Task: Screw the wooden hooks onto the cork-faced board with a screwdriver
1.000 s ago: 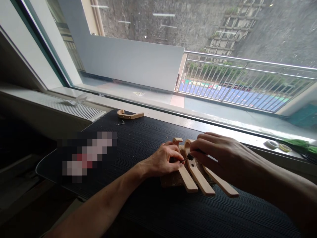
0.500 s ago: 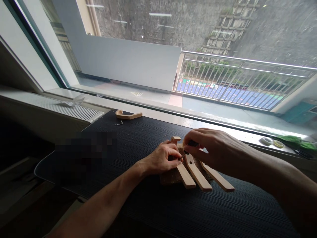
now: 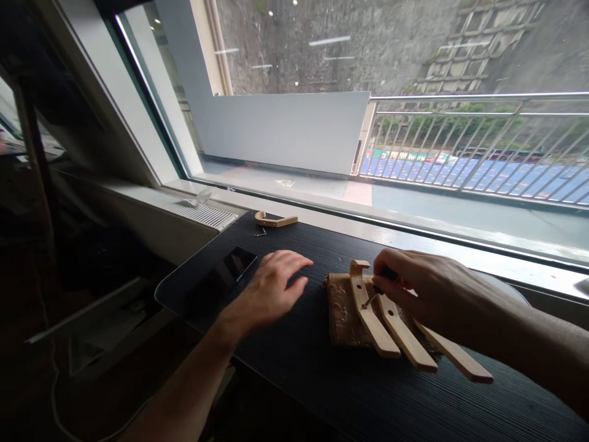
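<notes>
In the head view, your right hand (image 3: pixel 414 282) was closed around a dark-handled screwdriver (image 3: pixel 380 286), its shaft slanting down to the leftmost wooden hook (image 3: pixel 376 331) — whether the tip met a screw was too small to tell. Your left hand (image 3: pixel 275 287) was over the black table (image 3: pixel 304 374), fingers parted, gripping nothing. That hook, a middle hook (image 3: pixel 407 339) and a right-hand hook (image 3: pixel 460 356) lay side by side across a brown block (image 3: pixel 341 316), which presumably propped them up. A curved wooden piece (image 3: pixel 278 221) and tiny metal bits (image 3: pixel 261 233), probably screws, lay near the window — perhaps set aside within reach.
</notes>
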`<state>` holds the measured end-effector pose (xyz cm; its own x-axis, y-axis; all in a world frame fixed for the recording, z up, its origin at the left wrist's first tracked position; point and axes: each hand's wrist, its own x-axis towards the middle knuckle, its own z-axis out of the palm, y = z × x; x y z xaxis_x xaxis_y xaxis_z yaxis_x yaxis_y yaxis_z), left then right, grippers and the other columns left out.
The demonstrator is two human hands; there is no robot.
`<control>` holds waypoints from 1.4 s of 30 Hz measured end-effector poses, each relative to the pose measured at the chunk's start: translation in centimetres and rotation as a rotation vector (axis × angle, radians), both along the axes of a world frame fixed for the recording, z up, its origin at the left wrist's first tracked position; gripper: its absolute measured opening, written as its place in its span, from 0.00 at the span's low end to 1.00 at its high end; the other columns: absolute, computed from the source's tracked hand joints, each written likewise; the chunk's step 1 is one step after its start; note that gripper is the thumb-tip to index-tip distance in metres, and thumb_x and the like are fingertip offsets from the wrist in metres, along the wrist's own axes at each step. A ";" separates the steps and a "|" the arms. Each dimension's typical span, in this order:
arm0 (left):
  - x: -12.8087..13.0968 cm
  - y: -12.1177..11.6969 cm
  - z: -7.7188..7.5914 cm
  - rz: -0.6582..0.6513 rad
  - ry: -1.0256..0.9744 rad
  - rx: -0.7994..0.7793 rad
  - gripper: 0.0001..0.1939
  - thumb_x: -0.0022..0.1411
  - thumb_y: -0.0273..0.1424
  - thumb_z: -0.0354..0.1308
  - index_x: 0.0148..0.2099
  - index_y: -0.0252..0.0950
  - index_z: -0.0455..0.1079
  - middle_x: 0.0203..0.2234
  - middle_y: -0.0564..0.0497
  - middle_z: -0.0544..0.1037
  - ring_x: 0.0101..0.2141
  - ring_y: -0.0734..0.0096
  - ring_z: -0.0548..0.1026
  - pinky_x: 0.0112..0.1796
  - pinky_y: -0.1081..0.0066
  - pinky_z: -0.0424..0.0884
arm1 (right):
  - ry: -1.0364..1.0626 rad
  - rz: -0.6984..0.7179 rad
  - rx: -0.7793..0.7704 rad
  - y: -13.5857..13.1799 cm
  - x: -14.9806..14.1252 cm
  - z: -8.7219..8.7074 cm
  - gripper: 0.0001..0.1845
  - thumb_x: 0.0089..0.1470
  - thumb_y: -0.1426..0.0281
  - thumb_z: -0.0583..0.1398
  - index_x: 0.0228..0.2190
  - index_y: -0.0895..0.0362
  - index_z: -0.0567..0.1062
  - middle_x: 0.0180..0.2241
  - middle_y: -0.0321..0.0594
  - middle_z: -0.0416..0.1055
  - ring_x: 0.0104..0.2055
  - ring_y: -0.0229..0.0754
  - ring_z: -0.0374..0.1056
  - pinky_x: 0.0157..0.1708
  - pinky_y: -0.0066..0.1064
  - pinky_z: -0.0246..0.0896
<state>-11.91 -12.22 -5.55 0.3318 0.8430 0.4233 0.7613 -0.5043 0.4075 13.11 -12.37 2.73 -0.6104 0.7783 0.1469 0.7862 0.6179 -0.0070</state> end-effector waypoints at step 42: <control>7.7 4.5 -3.3 -0.622 -0.138 -0.270 0.09 0.63 0.32 0.53 0.40 0.36 0.75 0.38 0.51 0.76 0.39 0.69 0.73 0.49 0.67 0.59 | 0.008 0.009 -0.093 1.8 1.4 0.0 0.10 0.60 0.66 0.52 0.28 0.55 0.67 0.20 0.31 0.63 0.20 0.33 0.53 0.20 0.27 0.40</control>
<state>-4.20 -7.72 -8.81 0.7461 0.5951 0.2987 0.2952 -0.6977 0.6527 14.48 -10.55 2.69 -0.6163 0.7835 0.0793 0.7805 0.6211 -0.0710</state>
